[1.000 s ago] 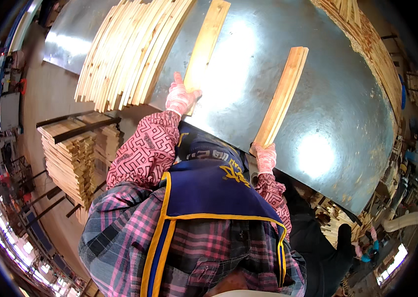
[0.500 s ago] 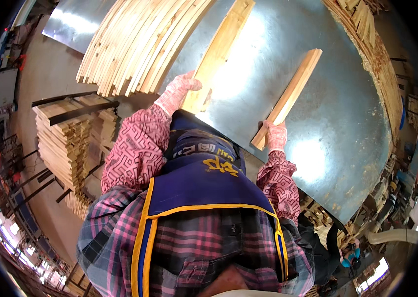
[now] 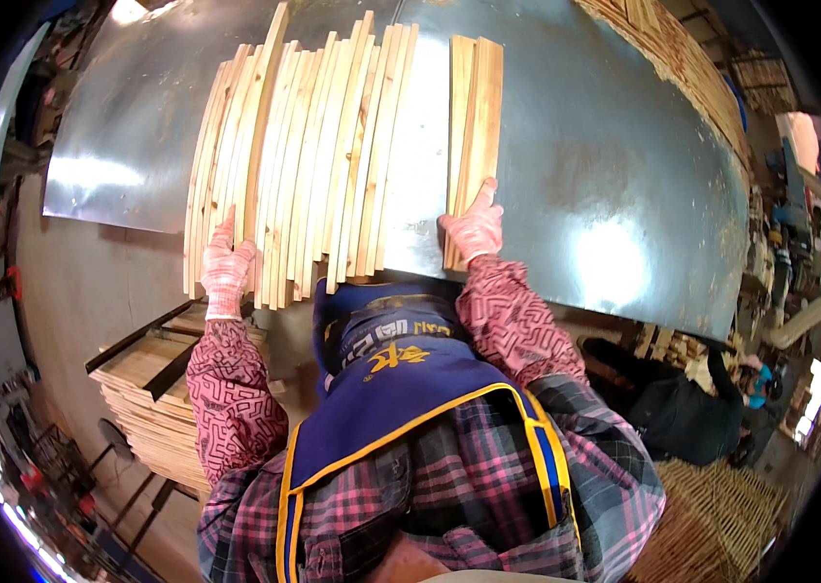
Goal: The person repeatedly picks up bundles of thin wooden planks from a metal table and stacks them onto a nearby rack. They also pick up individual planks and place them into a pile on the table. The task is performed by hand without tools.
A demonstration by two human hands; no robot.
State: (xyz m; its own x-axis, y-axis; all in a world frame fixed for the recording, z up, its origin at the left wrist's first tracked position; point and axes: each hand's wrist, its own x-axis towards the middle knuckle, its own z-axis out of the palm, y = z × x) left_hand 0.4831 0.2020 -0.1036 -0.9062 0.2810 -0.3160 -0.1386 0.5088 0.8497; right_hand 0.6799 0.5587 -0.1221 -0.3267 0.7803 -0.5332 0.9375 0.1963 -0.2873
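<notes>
Strip row (image 3: 352, 165) and loose boards (image 3: 486, 117) on grey metal tabletop (image 3: 585, 175), one gloved hand at each.
Row lies side by side across the near edge, near ends poking past it; boards sit apart to its right, near ends close to that edge. Left hand (image 3: 226, 267) on near ends at row's left part, fingers pointing up along the strips, thumb by the low end of a long strip (image 3: 264, 117) whose far end tops the row; can't tell if it's gripped. Right hand (image 3: 477, 228) lies over boards' near part, thumb at their left side, fingers spread wide to their right; can't tell if it's clamping. Board stack (image 3: 153, 428) with dark bars (image 3: 173, 374) on top stands below the near edge, left of the person.
</notes>
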